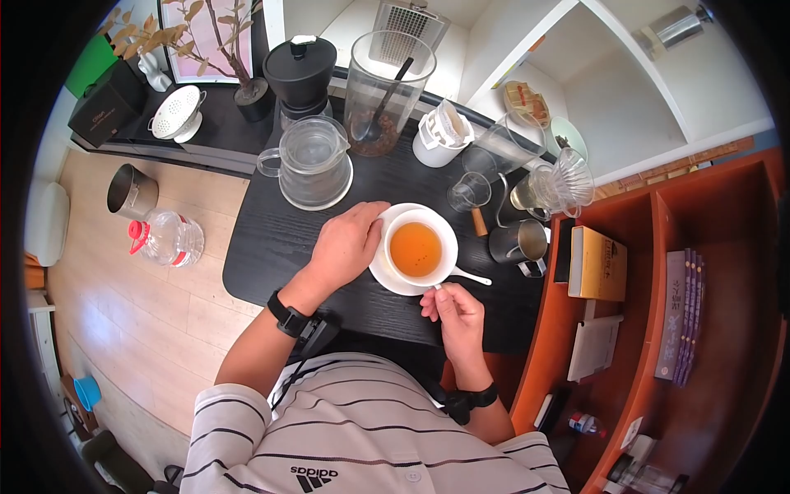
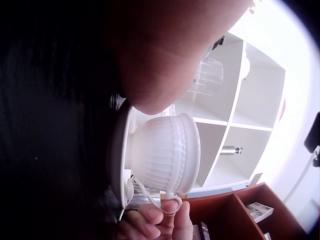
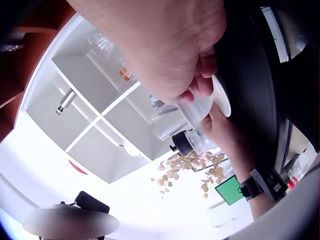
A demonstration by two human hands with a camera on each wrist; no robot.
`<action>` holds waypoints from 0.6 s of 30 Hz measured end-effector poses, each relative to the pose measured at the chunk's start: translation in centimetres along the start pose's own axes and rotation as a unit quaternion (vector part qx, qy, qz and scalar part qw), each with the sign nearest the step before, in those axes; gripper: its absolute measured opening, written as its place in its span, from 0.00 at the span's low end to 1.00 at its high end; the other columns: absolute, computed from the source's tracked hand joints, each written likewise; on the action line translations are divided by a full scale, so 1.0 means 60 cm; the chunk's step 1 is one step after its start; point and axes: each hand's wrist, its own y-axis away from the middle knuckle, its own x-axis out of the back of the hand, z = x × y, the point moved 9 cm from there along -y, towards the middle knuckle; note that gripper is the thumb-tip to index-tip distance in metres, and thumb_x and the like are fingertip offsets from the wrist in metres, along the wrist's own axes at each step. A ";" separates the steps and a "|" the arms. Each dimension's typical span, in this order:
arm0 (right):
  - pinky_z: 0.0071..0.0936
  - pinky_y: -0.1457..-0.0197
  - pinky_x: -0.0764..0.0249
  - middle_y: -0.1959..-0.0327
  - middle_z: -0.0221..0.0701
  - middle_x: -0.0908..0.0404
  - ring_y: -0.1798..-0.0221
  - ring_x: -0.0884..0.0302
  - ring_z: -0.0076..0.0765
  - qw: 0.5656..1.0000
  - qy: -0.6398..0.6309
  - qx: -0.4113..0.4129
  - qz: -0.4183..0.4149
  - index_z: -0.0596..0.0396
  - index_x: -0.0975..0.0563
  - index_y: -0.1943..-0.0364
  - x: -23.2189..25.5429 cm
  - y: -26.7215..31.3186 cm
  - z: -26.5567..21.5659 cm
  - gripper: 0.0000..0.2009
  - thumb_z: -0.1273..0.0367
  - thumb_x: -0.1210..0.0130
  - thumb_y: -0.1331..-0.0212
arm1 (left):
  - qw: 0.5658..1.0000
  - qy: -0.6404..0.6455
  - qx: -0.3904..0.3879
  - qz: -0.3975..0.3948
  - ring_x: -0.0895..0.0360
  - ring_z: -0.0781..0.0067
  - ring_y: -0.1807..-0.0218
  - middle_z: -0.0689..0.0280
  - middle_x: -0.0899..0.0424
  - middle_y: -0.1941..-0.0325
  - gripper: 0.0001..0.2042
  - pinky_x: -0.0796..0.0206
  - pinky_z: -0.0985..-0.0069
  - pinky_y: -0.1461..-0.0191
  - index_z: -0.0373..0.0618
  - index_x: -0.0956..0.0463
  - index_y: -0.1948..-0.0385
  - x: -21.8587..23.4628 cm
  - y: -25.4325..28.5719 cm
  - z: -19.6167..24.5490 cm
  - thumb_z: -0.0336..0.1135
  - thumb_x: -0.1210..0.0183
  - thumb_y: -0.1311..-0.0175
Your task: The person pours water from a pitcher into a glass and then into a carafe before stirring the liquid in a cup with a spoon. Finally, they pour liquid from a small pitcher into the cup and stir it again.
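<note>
A white cup [image 1: 415, 247] of amber tea stands on a white saucer [image 1: 397, 282] on the black table. My right hand [image 1: 458, 323] pinches the cup's looped handle [image 2: 170, 210] between thumb and finger, and its other fingers curl below. On the other side, my left hand [image 1: 350, 239] holds the saucer's edge close beside the cup, its fingertips partly hidden. A white spoon [image 1: 473, 277] lies on the saucer, its handle sticking out to the right. The left wrist view shows the cup's ribbed side with a beaded band under the rim.
Beyond the cup are a glass server [image 1: 313, 160], a black grinder [image 1: 300, 74], a tall glass vessel [image 1: 387, 99] and a drip-bag cup [image 1: 443, 140]. A metal pitcher [image 1: 520, 241] and a wooden-handled glass [image 1: 471, 193] stand right. A red-brown bookshelf [image 1: 642, 216] borders the table.
</note>
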 end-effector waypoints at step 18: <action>0.19 0.62 0.31 0.66 0.29 0.15 0.67 0.24 0.20 0.992 -0.122 -0.036 0.022 0.62 0.16 0.53 0.022 -0.006 0.014 0.11 0.67 0.44 0.20 | 1.000 -0.005 -0.011 0.011 0.14 0.44 0.50 0.50 0.11 0.49 0.13 0.21 0.59 0.46 0.39 0.18 0.45 0.003 0.001 0.006 0.30 0.43 0.26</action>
